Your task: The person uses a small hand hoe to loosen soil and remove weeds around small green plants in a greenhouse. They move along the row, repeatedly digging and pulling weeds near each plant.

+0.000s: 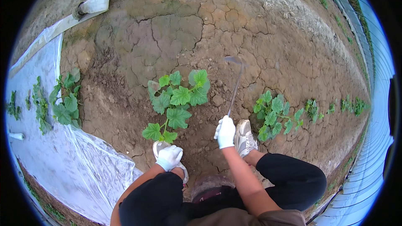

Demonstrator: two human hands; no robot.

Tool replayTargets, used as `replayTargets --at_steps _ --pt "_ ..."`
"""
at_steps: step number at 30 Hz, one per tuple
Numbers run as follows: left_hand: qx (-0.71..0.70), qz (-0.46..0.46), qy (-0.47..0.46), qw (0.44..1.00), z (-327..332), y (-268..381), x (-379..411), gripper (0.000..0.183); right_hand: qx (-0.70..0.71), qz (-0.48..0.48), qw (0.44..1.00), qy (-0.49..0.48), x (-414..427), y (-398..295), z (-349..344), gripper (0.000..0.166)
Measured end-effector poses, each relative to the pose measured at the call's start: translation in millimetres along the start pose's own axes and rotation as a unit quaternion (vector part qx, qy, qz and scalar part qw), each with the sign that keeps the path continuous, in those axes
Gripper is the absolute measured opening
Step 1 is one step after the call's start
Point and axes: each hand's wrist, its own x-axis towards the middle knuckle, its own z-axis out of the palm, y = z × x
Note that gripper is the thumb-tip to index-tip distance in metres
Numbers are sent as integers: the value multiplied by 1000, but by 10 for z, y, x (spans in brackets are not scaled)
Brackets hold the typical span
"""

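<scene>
My right hand [225,132], in a white glove, grips a small hand hoe [236,89] with a thin metal shaft. Its blade [233,59], slightly blurred, points away from me above or on the cracked soil. A broad-leafed vine plant [181,96], perhaps a melon or cucumber, grows to the left of the hoe. My left hand [170,157], also white-gloved, is curled closed over my left shoe [160,147], just below the plant's nearest leaves; nothing shows in it. Loose crumbled soil [207,122] lies between the plant and the hoe shaft.
White plastic film [84,163] covers the ground on the left, with a film roll [96,3] at its far end. More vine plants [274,116] stand in a row to both sides. My right shoe [246,138] is beside the right-hand plant. A greenhouse film wall [367,163] curves along the right.
</scene>
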Motion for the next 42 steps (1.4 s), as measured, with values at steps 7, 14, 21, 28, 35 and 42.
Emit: replayTargets --at_steps 7,14,21,28,35,42 --pt "-4 -11 -21 1000 -12 -21 -48 10 -159 -61 985 -18 837 -704 489 45" --pt "-38 19 -14 999 167 77 154 11 -422 -134 869 223 1139 -355 -539 52" --pt "-3 12 -18 1000 56 -16 57 9 -491 -90 858 121 -83 590 -643 54" --pt "3 1 -22 1000 34 14 72 10 -43 -7 996 78 -480 148 -524 33" --pt "-23 -1 -33 999 102 149 201 9 -283 -68 957 -1 376 17 -195 44" --pt "-16 -13 -25 999 39 -18 76 12 -205 -151 960 116 885 -1122 189 48"
